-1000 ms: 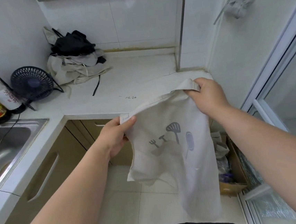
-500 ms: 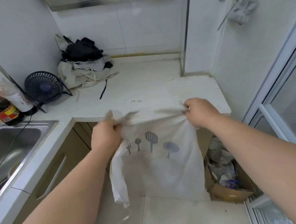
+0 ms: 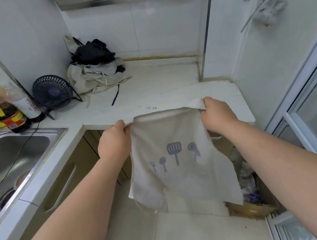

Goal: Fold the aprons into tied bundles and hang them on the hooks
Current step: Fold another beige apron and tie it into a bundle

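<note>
**While It Hangs Free, Square the Apron Up**

Since the white countertop (image 3: 170,91) runs broad and smooth just beyond the hands, it looks the natural place to lay the cloth flat. I would bring the top edge over it level rather than fold in the air. Next in size is the apron (image 3: 179,185), a pale, soft, slightly nubbly sheet hanging in front of the cabinet below the counter edge. Its lower hem is uneven and one bottom corner curls under. Keeping the top hem taut and both corners at one height should let that hem drop straight.

Back in the corner lies the pile of aprons (image 3: 95,75), beige cloth crumpled under a black one, with a dark strap trailing over the stone. Those wait their turn.

The left hand (image 3: 115,141) pinches the apron's left top corner between thumb and curled fingers. The right hand (image 3: 217,116) has its fingers wrapped round the right top corner, a fold of cloth bunched above them. Smallest is the grey utensil print (image 3: 174,153), a row of fork, spoon, slotted turner and ladle, which could serve as a centre mark for halving the cloth.
</note>
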